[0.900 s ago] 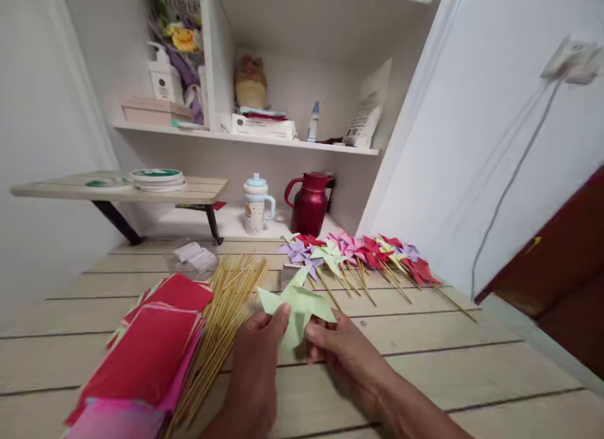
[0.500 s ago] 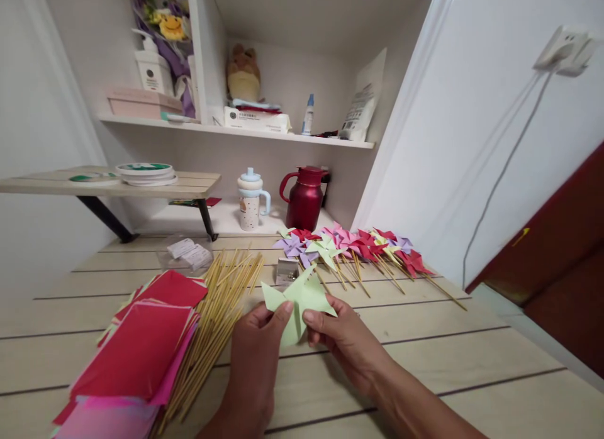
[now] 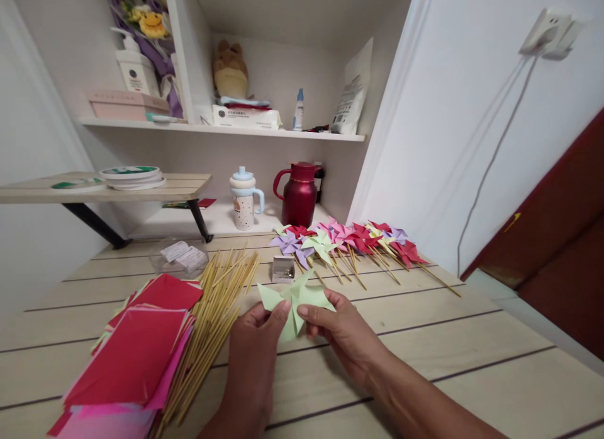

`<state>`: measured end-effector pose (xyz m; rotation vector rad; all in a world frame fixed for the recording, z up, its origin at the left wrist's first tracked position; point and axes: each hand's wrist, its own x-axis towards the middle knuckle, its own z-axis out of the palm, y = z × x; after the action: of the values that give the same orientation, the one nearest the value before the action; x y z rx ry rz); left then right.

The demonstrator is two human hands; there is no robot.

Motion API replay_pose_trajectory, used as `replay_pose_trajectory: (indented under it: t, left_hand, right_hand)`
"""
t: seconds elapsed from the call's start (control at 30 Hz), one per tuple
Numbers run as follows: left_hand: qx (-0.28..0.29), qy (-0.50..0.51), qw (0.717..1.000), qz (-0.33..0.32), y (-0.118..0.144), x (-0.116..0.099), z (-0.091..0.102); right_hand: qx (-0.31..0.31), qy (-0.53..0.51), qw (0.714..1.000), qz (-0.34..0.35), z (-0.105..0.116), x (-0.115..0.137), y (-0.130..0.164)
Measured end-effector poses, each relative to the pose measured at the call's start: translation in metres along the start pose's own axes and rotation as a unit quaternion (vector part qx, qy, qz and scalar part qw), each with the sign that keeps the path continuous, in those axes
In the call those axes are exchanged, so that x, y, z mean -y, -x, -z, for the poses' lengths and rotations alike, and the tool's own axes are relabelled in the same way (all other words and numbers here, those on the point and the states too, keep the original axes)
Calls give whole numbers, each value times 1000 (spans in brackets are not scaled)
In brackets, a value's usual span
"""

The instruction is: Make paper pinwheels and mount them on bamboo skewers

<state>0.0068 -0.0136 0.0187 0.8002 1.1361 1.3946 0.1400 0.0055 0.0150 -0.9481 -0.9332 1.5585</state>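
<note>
Between my hands is a pale green paper pinwheel (image 3: 293, 300), its blades folded out and no stick visible on it. My left hand (image 3: 259, 332) pinches its left side between thumb and fingers. My right hand (image 3: 337, 326) grips the right side, with the thumb pressed near the centre. Just beyond the paper stands a small open box (image 3: 283, 270) with tiny shiny pieces inside. Thin wooden sticks (image 3: 207, 338) lie in a bundle left of my left hand. Finished pinwheels on sticks (image 3: 363, 239), in red, pink, purple, green and yellow, lie behind my right hand.
Stacked coloured paper sheets (image 3: 127, 357) lie at the left of the slatted table (image 3: 425, 338). A clear container (image 3: 179, 256) holds white packets. At the back stand a cup (image 3: 244, 206) and a red jug (image 3: 299, 197). A small raised shelf (image 3: 189, 186) juts out at left.
The camera view has shifted slightly, so the background sits further left. My right thumb has moved a little inward over the pinwheel's centre. Both hands keep hold of the green paper.
</note>
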Motion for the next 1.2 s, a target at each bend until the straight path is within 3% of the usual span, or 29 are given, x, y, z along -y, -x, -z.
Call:
replay_pose_trajectory:
  t: [0.3,0.8,0.9,1.07,1.2]
  left_hand:
    - [40,-26,998,31,-3,0,1]
    - [-3,-80,996,25,-1,-8,-5]
    - [-4,-103,995,9,-5,-5,-1]
    - [-18,-175,984,-37,-16,2,6]
    - [1,-210,976,-62,-17,3,6]
  right_hand:
    - [0,2,1000,12,1,1,-2]
    - [-3,-29,1000,-6,-3,-1,3]
    - [10,-9,1000,14,0,0,1]
    - [-63,29,994,87,11,16,-3]
    - [-21,1,999,32,13,24,1]
